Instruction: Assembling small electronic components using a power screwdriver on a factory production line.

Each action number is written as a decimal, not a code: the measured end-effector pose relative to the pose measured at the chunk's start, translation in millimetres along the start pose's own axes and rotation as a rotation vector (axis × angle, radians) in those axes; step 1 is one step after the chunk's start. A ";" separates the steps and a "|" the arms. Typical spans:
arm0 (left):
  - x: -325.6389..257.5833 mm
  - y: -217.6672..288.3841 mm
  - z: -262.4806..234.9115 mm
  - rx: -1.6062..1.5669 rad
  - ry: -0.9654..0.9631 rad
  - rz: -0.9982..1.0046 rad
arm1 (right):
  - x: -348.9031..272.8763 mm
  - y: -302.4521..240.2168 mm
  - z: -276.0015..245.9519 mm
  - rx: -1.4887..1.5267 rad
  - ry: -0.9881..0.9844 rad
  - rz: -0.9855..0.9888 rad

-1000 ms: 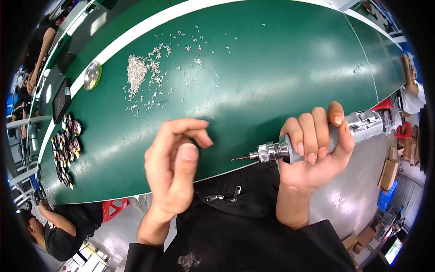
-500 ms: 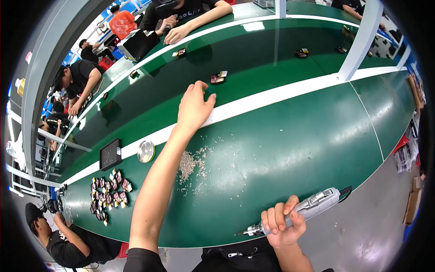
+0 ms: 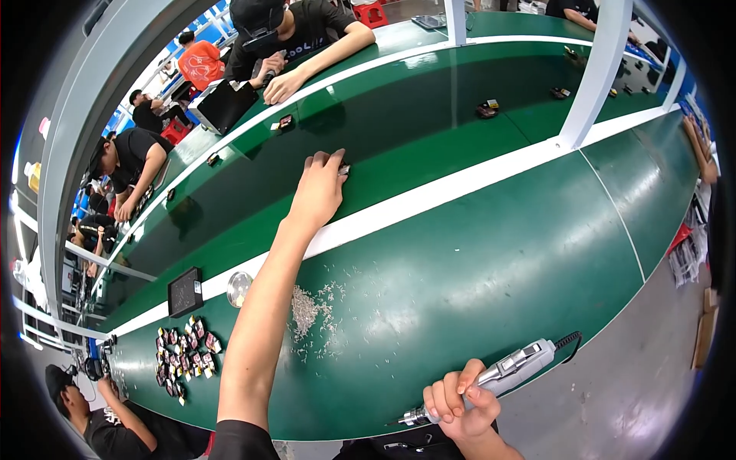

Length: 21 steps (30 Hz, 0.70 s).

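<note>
Since half a second ago the left hand (image 3: 318, 192) has stretched farther out across the long green surface (image 3: 491, 253), past the white stripe (image 3: 429, 201) onto the far belt. Its fingers now close over a small dark part (image 3: 344, 169) lying just beyond the stripe. The view has tilted up with the reach.

Right hand (image 3: 460, 406) sits at the near edge of the surface, on the person's side of the stripe. It is wrapped shut around the silver pen-shaped electric screwdriver (image 3: 491, 379), bit pointing left, cable trailing off to the right.

Between stripe and near edge: a scatter of small silver screws (image 3: 307, 313), with the left forearm passing right over it. Left of the screws, a round metal dish (image 3: 239, 287), a flat black tray (image 3: 185, 291) and a cluster of small dark parts (image 3: 184, 356).

Risk, as judged: the forearm could sweep the loose screws if it drops on the way back. The left grip is fingertips only, part mostly hidden; cannot tell how firmly it is pinched, so it may slip on lifting. Other people work across the far belt, well apart from the stripe.
</note>
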<state>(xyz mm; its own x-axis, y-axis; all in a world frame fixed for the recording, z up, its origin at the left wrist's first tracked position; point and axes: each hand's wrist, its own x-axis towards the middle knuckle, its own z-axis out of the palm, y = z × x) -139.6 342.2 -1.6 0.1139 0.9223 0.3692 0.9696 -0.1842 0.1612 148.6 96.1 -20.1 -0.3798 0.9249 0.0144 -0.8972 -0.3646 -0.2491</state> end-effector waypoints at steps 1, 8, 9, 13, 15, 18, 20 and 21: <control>-7.8 2.5 -5.1 -0.039 0.008 0.021 | -1.0 0.2 0.2 0.000 0.000 0.003; -107.8 78.0 -61.8 -0.129 -0.177 0.226 | 3.0 -2.7 -5.4 -0.025 -0.051 0.034; -123.8 90.1 -70.9 -0.148 -0.210 0.268 | 1.1 -4.6 -5.5 -0.019 -0.056 0.034; -196.5 119.5 -97.1 -0.261 -0.222 0.296 | -5.4 -7.4 -8.4 -0.041 -0.067 0.052; -230.4 131.3 -102.9 -0.174 -0.250 0.267 | -11.5 -5.0 -10.1 -0.047 -0.084 0.075; -260.2 144.2 -97.8 -0.148 -0.242 0.227 | -22.0 1.1 -4.9 -0.028 -0.063 0.089; -271.8 149.5 -95.6 -0.144 -0.237 0.210 | -29.8 5.4 -3.5 -0.009 -0.031 0.088; -271.9 151.4 -99.8 -0.188 -0.248 0.181 | -32.4 7.9 -2.8 -0.011 -0.037 0.098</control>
<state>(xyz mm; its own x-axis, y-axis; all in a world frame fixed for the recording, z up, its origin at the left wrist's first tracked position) -45.4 29.6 13.7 0.3516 0.9192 0.1772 0.8748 -0.3900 0.2874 154.4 63.6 -25.3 -0.4735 0.8804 0.0248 -0.8530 -0.4514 -0.2619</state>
